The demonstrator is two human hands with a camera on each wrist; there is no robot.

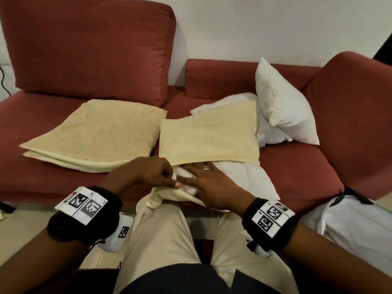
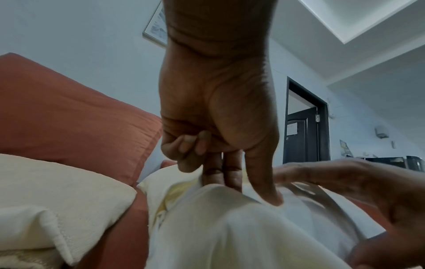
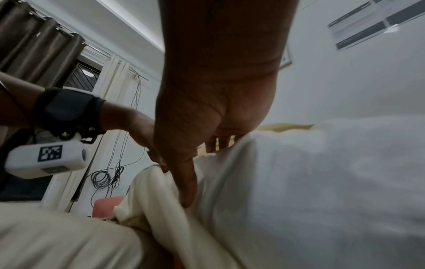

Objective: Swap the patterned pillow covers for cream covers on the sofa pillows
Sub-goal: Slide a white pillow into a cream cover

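Observation:
A cream cover [image 1: 209, 132] lies on the red sofa seat, pulled partway over a white pillow [image 1: 244, 177] whose near end sticks out. My left hand [image 1: 172, 179] pinches the cover's open edge, thumb in front and fingers behind, as the left wrist view shows with the left hand [image 2: 248, 191] on the cover [image 2: 230, 227]. My right hand [image 1: 195, 179] lies flat on the pillow at the opening with its fingers straight. In the right wrist view its thumb [image 3: 187, 191] presses between cover [image 3: 156, 200] and pillow [image 3: 322, 182]. No patterned cover is in view.
A stack of folded cream covers [image 1: 93, 132] lies on the seat to the left. Two bare white pillows [image 1: 282, 107] lean at the sofa's right end against the armrest [image 1: 356, 115]. A white bag [image 1: 350, 225] sits on the floor at right. My knees touch the sofa's front.

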